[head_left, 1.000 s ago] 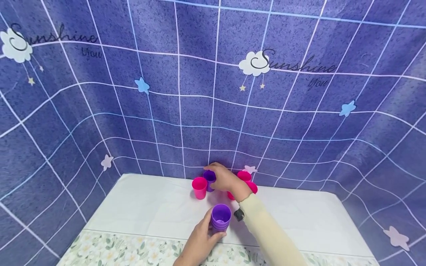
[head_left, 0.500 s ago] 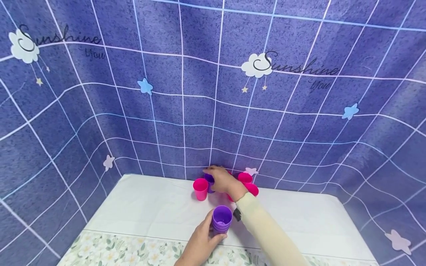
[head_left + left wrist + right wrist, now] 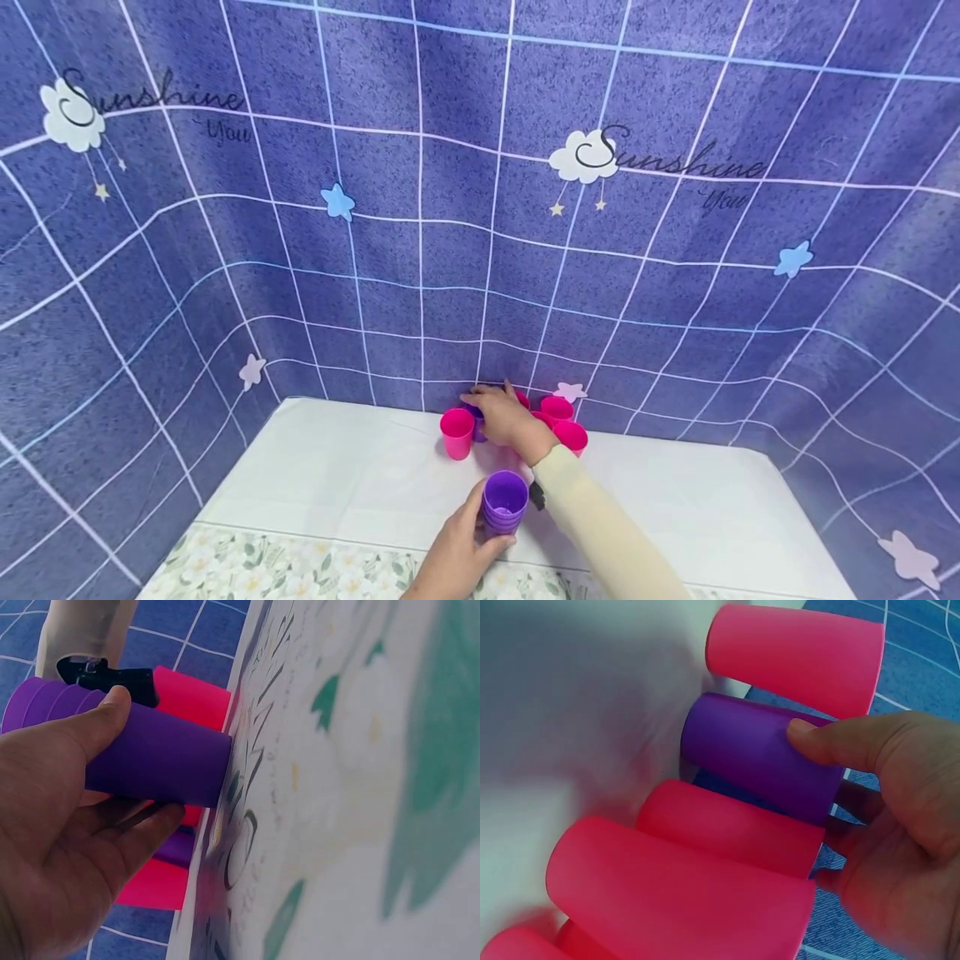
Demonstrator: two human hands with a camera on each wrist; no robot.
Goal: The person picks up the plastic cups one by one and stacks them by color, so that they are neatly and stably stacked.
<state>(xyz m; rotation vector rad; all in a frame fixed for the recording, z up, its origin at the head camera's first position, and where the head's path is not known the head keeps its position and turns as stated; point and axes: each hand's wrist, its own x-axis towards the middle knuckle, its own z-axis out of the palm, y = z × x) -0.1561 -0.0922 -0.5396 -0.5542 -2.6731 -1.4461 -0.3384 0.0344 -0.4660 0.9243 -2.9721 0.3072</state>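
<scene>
The left hand (image 3: 461, 552) grips a stack of purple cups (image 3: 505, 500); its thumb bears on one side and its fingers curl around the other. The stack is upright, open ends up, with several rims visible one below another, and its base meets the table (image 3: 322, 467) in the left wrist view.

The right hand (image 3: 504, 417) is ahead of the left hand and grips a single purple cup (image 3: 761, 761) near the rim, thumb on the near side and fingers partly hidden behind. Whether this cup's base contacts the table cannot be determined.

One pink cup (image 3: 457, 435) stands upright just left of the right hand. Further pink cups (image 3: 572, 437) are grouped close together at its right, partly covered by the hand. A black device (image 3: 537, 496) sits at the right wrist, below a cream sleeve (image 3: 600, 525).
</scene>
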